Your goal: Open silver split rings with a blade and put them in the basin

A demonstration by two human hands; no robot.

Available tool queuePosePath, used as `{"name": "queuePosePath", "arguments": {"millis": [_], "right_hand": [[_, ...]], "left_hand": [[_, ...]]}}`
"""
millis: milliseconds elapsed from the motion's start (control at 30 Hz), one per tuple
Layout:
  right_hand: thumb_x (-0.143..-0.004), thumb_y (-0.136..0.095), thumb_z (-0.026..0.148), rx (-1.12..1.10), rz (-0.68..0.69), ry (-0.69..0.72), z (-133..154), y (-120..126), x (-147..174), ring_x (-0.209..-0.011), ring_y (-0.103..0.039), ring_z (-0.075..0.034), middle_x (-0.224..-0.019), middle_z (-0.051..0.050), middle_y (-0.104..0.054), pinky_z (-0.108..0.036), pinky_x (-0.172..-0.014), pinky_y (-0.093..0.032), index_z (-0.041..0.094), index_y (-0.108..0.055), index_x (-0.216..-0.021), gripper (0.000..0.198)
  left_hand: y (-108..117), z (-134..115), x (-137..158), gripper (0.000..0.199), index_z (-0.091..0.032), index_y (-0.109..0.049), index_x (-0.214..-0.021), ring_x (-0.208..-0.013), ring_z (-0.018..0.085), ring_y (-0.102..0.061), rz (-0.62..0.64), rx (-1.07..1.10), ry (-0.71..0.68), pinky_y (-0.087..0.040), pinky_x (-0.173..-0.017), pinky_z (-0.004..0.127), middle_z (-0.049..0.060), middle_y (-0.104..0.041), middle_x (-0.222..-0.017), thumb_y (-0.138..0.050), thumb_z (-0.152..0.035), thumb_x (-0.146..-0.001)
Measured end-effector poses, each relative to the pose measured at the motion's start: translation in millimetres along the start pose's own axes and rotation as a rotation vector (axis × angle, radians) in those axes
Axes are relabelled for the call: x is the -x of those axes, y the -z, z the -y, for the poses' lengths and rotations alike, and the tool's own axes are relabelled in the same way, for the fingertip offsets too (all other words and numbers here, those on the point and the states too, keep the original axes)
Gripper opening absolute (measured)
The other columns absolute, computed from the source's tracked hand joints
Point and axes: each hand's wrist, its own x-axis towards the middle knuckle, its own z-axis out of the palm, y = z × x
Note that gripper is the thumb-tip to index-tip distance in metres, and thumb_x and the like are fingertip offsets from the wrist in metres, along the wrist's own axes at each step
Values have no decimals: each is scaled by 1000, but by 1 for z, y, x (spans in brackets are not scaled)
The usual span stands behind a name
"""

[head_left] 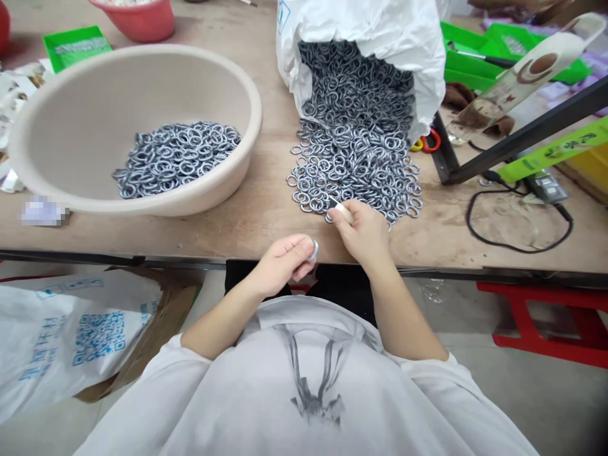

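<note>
My left hand (pixel 287 258) is closed on a grey ring (pixel 313 249), just over the table's front edge. My right hand (pixel 365 231) grips a small knife (pixel 342 210) with a pale handle; its short blade points up and left at the near side of a ring pile. That pile of loose grey rings (pixel 354 164) spills from the mouth of a white sack (pixel 361 22) lying on the table. To the left, a large beige basin (pixel 95 82) holds a heap of similar rings (pixel 180 155).
Green trays (pixel 78 47) and a red bowl (pixel 142 19) stand at the back. On the right are a black metal bar (pixel 522 130), a black cable (pixel 517 244) and red-handled scissors (pixel 431 140). A printed white bag (pixel 71 335) and a red stool (pixel 546 323) are below the table.
</note>
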Motion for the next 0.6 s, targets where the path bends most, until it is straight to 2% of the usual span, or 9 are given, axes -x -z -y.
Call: {"name": "queuePosePath", "arguments": {"millis": [67,133,200,300,333,400,500,600], "right_hand": [[-92,-60,42,109,48,84,6,-3,-6,-84,-61,-24,-98,-8,-72,-30,-64,-33,22,-71,-108,28],[-92,-60,37,209,105,126,14,-8,-11,-87,-62,-25,-107,-9,-70,-30,-64,-33,23,-69,-115,29],[-93,-57,34,278,143,111,19,-12,-16,-85,-62,-25,-106,-10,-69,-31,-63,-33,23,-72,-110,25],[-94,-55,31,201,110,73,19,-13,-23,-85,-61,-25,-105,-11,-67,-32,-65,-36,20,-72,-101,22],[-93,-56,31,96,85,67,19,-12,-23,-85,-61,-24,-103,-11,-67,-32,-67,-38,19,-72,-99,21],[-92,-58,35,-250,74,48,18,-11,-18,-79,-59,-20,-91,-8,-65,-31,-68,-41,18,-69,-93,20],[-86,-65,51,-869,201,-50,25,-12,0,-58,-48,-12,-69,1,-56,-26,-55,-38,19,-64,-87,32],[-78,-75,56,-1197,273,-148,35,-18,21,-49,-40,-8,-62,5,-52,-22,-47,-34,21,-63,-86,39]], "left_hand": [[4,-4,-3,35,-14,-62,-81,-43,6,-43,-101,6,-40,-32,-44,18,-1,-57,-55,-64,-49,-89],[8,-8,-6,28,-14,-67,-96,-44,6,-48,-173,34,-45,-35,-44,18,2,-66,-64,-67,-41,-87],[11,-11,-9,27,-14,-67,-101,-47,8,-53,-241,81,-35,-39,-43,18,3,-70,-70,-69,-34,-82],[15,-11,-12,24,-14,-65,-90,-54,11,-60,-313,160,-14,-41,-40,19,5,-71,-80,-70,-33,-77],[15,-11,-13,24,-14,-64,-87,-56,11,-61,-328,182,-12,-41,-40,19,5,-71,-82,-71,-34,-77],[13,-9,-16,28,-14,-62,-84,-56,10,-60,-363,211,-24,-39,-39,18,4,-69,-84,-73,-39,-77],[3,-5,-24,37,-15,-60,-85,-49,5,-49,-372,200,-51,-29,-36,15,-2,-61,-74,-76,-48,-77],[-8,0,-31,46,-15,-61,-84,-46,3,-39,-316,167,-93,-24,-37,15,-4,-51,-65,-75,-58,-76]]}}
